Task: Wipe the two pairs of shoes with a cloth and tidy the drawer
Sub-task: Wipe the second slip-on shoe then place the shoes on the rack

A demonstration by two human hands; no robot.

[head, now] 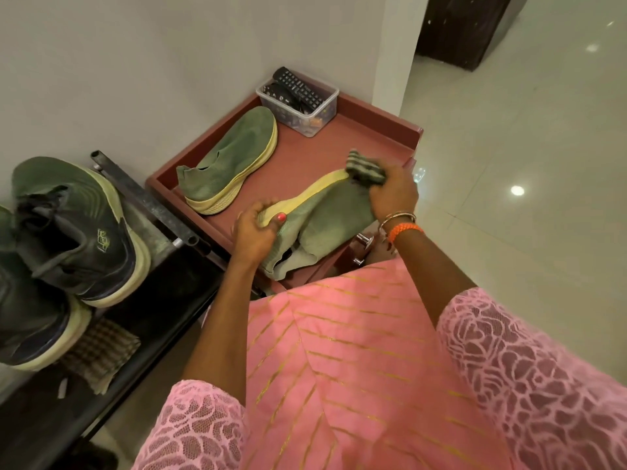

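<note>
I see left hand pinching soft knit shoe at its firmer sole edge; right hand fingers clamp the light cloth.

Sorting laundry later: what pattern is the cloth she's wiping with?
Striped, dark and pale greenish bands; the cloth is gripped in the right hand, seen in the head view.

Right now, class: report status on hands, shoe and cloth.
Left hand grips green shoe. Right hand rubs striped cloth on its toe. Nothing obstructing.
</note>
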